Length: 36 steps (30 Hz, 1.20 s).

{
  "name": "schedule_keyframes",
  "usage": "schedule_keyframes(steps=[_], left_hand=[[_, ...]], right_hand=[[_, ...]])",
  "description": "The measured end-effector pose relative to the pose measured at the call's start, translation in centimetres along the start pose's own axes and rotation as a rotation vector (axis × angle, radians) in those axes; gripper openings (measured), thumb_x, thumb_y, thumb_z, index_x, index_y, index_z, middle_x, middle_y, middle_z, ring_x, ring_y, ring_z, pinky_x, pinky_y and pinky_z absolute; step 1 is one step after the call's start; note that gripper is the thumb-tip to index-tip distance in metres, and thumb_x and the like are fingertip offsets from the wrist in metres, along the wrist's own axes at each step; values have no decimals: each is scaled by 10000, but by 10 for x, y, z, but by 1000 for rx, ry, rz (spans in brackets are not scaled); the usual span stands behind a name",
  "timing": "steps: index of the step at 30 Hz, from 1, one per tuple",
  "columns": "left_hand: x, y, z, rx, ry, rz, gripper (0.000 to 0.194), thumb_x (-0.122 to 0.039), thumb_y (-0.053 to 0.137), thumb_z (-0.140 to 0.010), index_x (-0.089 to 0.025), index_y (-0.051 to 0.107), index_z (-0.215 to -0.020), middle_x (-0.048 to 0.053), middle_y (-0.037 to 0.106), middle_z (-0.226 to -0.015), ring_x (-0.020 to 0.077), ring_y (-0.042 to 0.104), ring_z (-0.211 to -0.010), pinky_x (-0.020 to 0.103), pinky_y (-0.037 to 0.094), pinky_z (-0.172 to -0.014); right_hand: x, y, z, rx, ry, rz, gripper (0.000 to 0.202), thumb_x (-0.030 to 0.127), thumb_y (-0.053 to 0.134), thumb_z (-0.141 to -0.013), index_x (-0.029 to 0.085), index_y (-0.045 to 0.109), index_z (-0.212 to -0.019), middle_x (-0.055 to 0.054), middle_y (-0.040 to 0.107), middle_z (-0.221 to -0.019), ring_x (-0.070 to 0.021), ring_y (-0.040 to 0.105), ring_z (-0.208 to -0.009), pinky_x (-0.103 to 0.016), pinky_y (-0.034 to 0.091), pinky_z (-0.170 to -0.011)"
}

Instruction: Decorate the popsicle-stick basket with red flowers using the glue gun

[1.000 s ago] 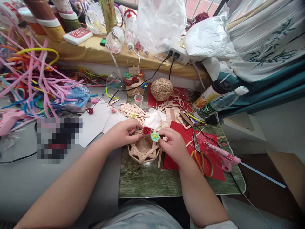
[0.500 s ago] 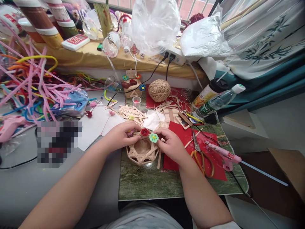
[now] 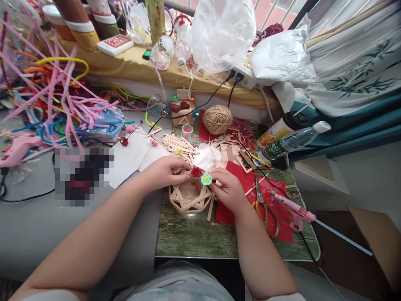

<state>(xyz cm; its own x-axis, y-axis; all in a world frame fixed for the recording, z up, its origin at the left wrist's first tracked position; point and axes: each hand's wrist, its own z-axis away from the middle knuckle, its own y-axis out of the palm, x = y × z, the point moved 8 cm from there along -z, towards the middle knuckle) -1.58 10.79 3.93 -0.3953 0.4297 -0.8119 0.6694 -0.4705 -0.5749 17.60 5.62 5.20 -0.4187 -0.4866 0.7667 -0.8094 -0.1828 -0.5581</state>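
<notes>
A small octagonal basket [image 3: 189, 202] wound with twine stands on the green table mat, below my hands. At its far left rim my left hand [image 3: 164, 172] is closed, thumb and fingers gripping the edge beside a purple flower partly hidden by the fingers. A red rose [image 3: 196, 172] sits on the far rim between my hands. My right hand [image 3: 230, 189] is closed at the right rim, its thumb and fingertips pinching a mint-green crocheted flower [image 3: 206, 179] with a yellow centre. Whether those fingertips also touch the rim is hidden.
Right of the basket, scissors [image 3: 265, 209] and a pink glue gun [image 3: 297, 209] lie on red paper [image 3: 225, 209]. Behind are loose craft sticks [image 3: 178, 144], a twine ball [image 3: 218, 119] and a water bottle [image 3: 291, 142]. Pipe cleaners [image 3: 62, 96] heap at left. A black cord crosses the back.
The view has shifted, so most things appear a little farther right. Both hands keep their places at the basket's rim, with the mint-green flower still at the right fingertips.
</notes>
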Motion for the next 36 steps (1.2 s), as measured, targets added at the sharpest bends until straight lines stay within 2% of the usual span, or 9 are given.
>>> schedule_keyframes(steps=[8,14,18,22,26,30,36], left_hand=[[2,-2,1,-30,6,-15,310,-436,709,-910,-244,796,-1137,62,768,-1074,210,670,-942,315,511,-805],[1,-3,1,-20,39,-6,311,-449,697,-927,-251,794,-1147,63,764,-1114,214,683,-1003,318,526,-854],[1,-2,1,-18,44,-4,309,-453,694,-934,-245,791,-1140,64,755,-1108,210,677,-999,314,522,-845],[3,-2,1,-21,15,-15,305,-452,694,-928,-243,793,-1127,65,742,-1046,197,651,-897,314,506,-778],[3,-1,1,-17,11,-14,294,-435,696,-927,-241,796,-1124,69,727,-1033,193,639,-882,309,491,-753],[3,-1,0,-36,4,1,281,-440,716,-912,-232,810,-1076,55,705,-944,179,616,-830,300,476,-731],[5,0,-2,-33,-16,19,260,-420,738,-895,-222,814,-1047,36,678,-887,160,583,-775,288,446,-691]], right_hand=[[0,3,1,17,-25,53,165,236,593,-1034,265,726,-1126,-90,710,-1053,-237,672,-995,-394,562,-895],[-3,-3,0,105,89,-93,147,234,675,-981,265,776,-1082,-66,725,-1040,-220,696,-959,-364,568,-862],[1,-4,-1,83,82,-89,164,221,648,-996,270,795,-1049,-62,746,-997,-214,708,-920,-361,564,-830],[5,-2,0,47,23,-17,191,182,658,-966,275,792,-1066,-61,760,-993,-218,712,-917,-366,569,-829],[4,-1,1,42,8,-17,179,159,677,-941,267,788,-1031,-57,762,-972,-215,705,-899,-357,559,-817],[-4,1,0,51,110,-36,124,144,671,-907,241,739,-872,-20,683,-819,-186,625,-771,-321,497,-731],[-11,8,-3,5,249,-98,183,82,637,-792,224,567,-699,39,511,-680,-140,471,-654,-274,377,-622]])
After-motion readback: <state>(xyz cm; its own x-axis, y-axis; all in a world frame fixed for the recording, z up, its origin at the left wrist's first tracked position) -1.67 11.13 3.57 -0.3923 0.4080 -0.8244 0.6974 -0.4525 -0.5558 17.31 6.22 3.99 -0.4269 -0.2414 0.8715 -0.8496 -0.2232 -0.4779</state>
